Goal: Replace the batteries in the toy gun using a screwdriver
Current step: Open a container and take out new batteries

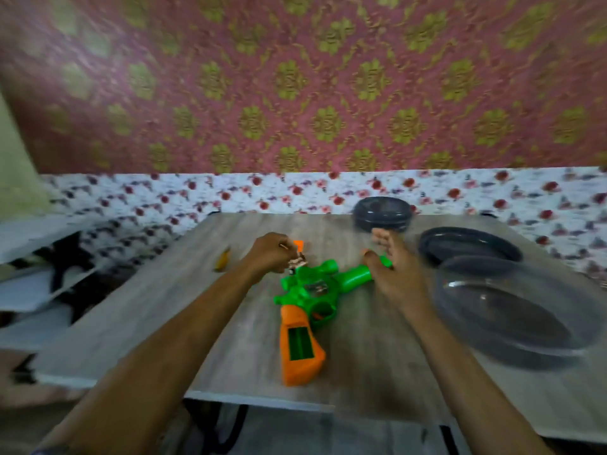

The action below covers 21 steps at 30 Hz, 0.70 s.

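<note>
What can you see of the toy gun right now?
The toy gun lies flat on the table, green plastic body, orange grip toward the camera. The grip's battery bay is open and looks empty. The barrel points far-right under the open right hand; contact unclear. The left hand pinches a small blurred item above its body.
</note>
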Available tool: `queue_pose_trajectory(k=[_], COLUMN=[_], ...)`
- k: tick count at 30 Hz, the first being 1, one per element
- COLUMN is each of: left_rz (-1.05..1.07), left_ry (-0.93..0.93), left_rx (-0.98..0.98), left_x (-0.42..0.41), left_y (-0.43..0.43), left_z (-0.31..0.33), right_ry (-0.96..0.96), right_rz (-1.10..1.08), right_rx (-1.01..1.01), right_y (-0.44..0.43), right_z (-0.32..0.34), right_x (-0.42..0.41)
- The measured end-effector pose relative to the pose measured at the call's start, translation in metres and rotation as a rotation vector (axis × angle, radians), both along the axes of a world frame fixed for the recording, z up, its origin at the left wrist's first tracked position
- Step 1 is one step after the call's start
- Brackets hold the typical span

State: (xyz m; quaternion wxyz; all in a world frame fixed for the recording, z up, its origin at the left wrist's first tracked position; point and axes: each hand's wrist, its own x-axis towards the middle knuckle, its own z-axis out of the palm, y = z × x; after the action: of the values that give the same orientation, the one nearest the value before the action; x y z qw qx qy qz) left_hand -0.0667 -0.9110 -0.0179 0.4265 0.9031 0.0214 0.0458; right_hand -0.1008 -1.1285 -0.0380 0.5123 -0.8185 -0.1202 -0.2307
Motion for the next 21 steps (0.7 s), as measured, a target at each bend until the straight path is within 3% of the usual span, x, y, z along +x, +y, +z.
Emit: queue_pose_trajectory(k=[7,14,21], left_rz=[0.109,-0.043,-0.054], left_ry=[0.005,-0.080,0.010], left_rx=[0.013,0.309,0.385], left_x=[0.011,0.056,0.095], left_y=[0.070,0.035,0.021], left_z=[-0.019,-0.037,-0.041], right_ry=[0.236,0.435,0.592], right_rz=[0.100,0.119,0.038], right_rx=[-0.287,-0.716,-0.834], right_y=[0.074,0.108,0.126], right_z=[0.005,0.003,-0.002], right_x=[0.056,0.083,0.105])
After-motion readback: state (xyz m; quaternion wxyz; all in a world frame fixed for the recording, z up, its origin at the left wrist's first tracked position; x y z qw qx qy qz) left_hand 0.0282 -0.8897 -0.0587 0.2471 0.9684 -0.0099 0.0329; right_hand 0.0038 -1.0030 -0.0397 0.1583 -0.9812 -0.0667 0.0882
